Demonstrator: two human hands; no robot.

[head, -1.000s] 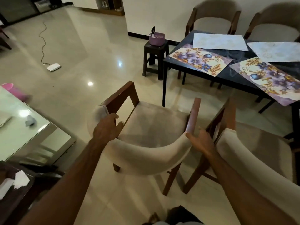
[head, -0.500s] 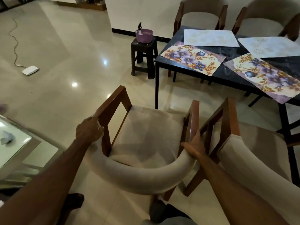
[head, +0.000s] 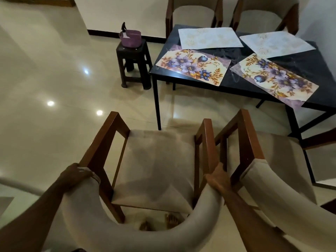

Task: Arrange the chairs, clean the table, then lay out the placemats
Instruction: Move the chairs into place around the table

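1. Chair (head: 156, 164) fills the lower centre of the frame, facing the table (head: 241, 88) at upper right, with a second chair (head: 283, 160) just beside it on the right.
2. Left hand (head: 76, 174) grips the left end of the padded backrest where it meets the wooden arm; its fingers curl over the top.
3. Right hand (head: 219, 179) holds the right end the same way, thumb up against the wooden post; its other fingers are hidden behind the padding.
4. Solid wood frame likely makes it fairly heavy and stiff, so a grip at both ends should steer it without twisting.
5. Fabric padding is soft and may give or slip; the bare wood arms probably offer a firmer hold.
6. Glossy floor looks slick, so the legs may slide easily.
7. Four placemats (head: 192, 67) lie on the table.
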